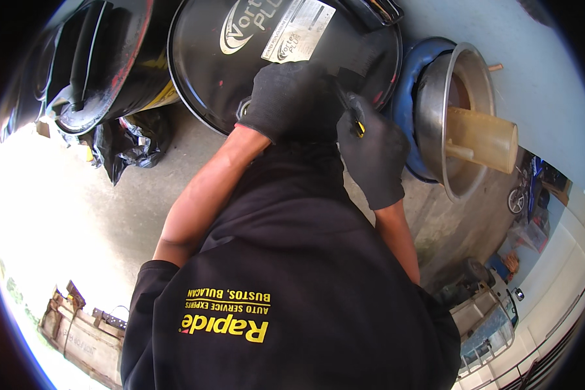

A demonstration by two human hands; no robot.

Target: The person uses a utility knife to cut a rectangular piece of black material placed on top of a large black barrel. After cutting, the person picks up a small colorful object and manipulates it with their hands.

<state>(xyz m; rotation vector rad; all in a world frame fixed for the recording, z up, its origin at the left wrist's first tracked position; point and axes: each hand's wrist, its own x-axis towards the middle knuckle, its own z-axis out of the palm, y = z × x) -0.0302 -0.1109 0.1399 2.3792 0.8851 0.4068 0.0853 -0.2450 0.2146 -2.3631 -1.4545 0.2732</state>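
Both my hands wear black gloves and work close together over the top of a black drum (201, 71). My left hand (289, 101) is closed, its back toward me; whatever its fingers hold is hidden. My right hand (376, 153) is closed around a slim dark tool (344, 97) with a yellow mark, which points up toward my left hand. The tool's kind does not show clearly. A white label (299, 29) is stuck to the drum's lid just beyond my left hand. Beside my left wrist is a small metal-rimmed round part (243, 108).
On the right, a metal basin (446, 156) leans at a blue drum (406, 117), with a yellowish plastic container (491, 138) in it. Another black drum (104, 71) stands left, a black plastic bag (133, 143) below it. Vehicle parts (84, 331) lie behind me.
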